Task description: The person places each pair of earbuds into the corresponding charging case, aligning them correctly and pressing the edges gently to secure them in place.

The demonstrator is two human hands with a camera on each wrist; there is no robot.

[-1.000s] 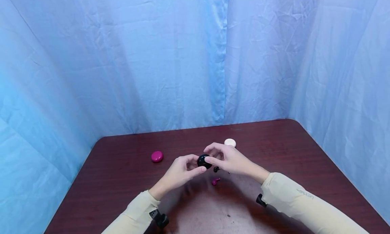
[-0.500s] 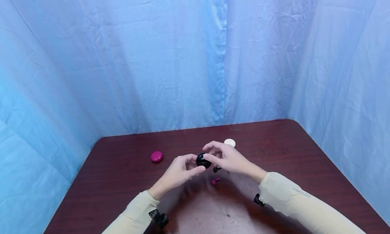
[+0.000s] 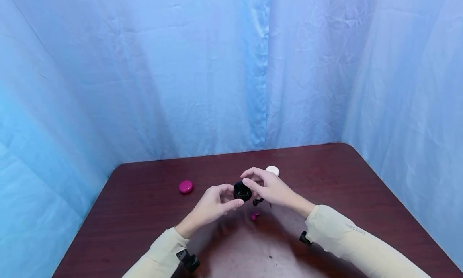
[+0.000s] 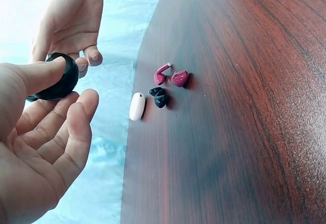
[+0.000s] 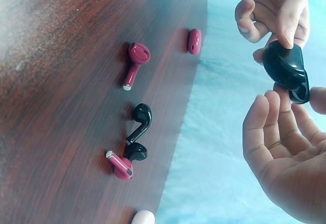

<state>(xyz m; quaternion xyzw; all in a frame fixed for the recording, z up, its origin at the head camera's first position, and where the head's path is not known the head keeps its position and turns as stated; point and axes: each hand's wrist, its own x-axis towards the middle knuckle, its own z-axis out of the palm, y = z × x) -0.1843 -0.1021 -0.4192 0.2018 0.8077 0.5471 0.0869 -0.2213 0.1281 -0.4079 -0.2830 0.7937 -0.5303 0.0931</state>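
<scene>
A black earbud case (image 3: pixel 242 195) is held up over the table between both hands, its lid tilted up in the head view. My left hand (image 3: pixel 213 201) grips the lower half between thumb and fingers. The thumb of my right hand (image 3: pixel 276 189) is at the lid's edge, and its fingers curl behind the case. Below in the right wrist view lie two black earbuds, one black earbud (image 5: pixel 143 114) apart and the other partly covered by a pink earbud (image 5: pixel 122 167). Another pink earbud (image 5: pixel 139 54) lies farther off. The inside of the case is too dark to make out.
A closed pink case (image 3: pixel 186 187) sits on the table left of the hands. Behind the right hand is a white case (image 3: pixel 273 170). The dark red wooden table (image 3: pixel 144 213) ends at a blue curtain (image 3: pixel 202 89) at the back and sides.
The case's lid has swung up under my right thumb; before, it was closed. My right hand has shifted slightly left, while the left hand keeps its grip nearly in place.
</scene>
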